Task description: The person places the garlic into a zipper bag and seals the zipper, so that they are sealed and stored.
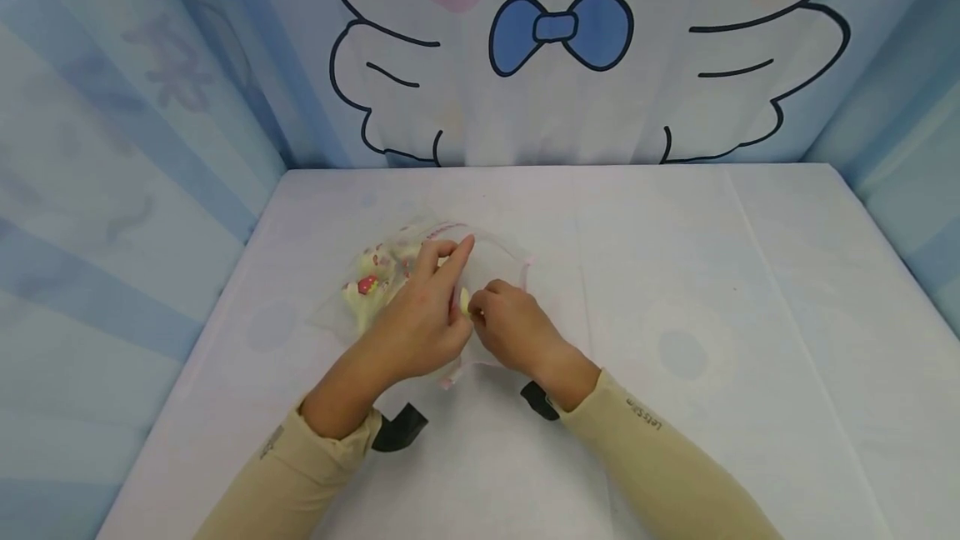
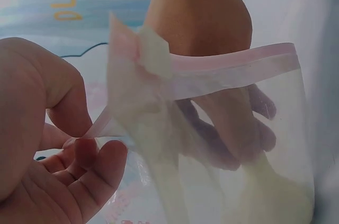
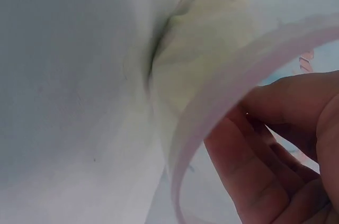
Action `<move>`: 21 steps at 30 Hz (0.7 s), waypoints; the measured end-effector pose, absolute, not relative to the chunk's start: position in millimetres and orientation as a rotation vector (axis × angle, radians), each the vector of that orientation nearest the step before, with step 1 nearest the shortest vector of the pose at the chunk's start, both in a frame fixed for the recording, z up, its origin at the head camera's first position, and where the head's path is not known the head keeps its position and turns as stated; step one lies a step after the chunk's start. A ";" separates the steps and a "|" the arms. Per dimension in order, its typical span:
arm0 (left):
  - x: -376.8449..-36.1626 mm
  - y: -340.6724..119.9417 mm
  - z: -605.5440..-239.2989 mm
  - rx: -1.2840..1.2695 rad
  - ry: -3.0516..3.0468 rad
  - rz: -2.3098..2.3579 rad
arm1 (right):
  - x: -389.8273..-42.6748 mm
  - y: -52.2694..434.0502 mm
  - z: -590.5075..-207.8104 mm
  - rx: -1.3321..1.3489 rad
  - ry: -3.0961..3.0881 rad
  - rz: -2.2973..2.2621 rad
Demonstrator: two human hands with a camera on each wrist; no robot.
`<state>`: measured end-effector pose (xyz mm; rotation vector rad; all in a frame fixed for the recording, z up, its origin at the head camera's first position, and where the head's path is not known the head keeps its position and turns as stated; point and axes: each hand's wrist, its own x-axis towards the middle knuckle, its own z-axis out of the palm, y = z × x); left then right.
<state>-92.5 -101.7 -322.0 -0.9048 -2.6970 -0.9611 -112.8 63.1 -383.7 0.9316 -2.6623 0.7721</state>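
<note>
A clear plastic zip bag with a pink closure strip lies on the white table. My left hand pinches the strip's edge between thumb and fingers, holding the mouth up. My right hand is curled at the bag's mouth and grips a pale yellow soft item; through the film its fingers show inside the bag. More pale yellow pieces with a red spot sit in the bag's far left part. In the right wrist view the strip curves past the yellow item.
Blue and white printed curtains wall in the table on the left, back and right. A cartoon figure with a blue bow tie is on the back curtain. Black camera straps sit on both wrists, over beige sleeves.
</note>
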 end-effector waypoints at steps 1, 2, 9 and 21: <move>-92.4 -101.4 -321.9 -0.908 -2.694 -0.962 | -112.5 63.0 -384.3 0.930 -2.654 0.783; -92.4 -101.1 -321.9 -0.911 -2.692 -0.962 | -112.4 62.8 -385.2 0.929 -2.645 0.791; -91.6 -100.9 -322.0 -0.926 -2.684 -0.958 | -112.3 58.5 -388.2 0.828 -2.651 0.848; -91.9 -100.5 -322.9 -0.950 -2.641 -0.957 | -108.4 55.0 -389.4 0.708 -2.615 0.849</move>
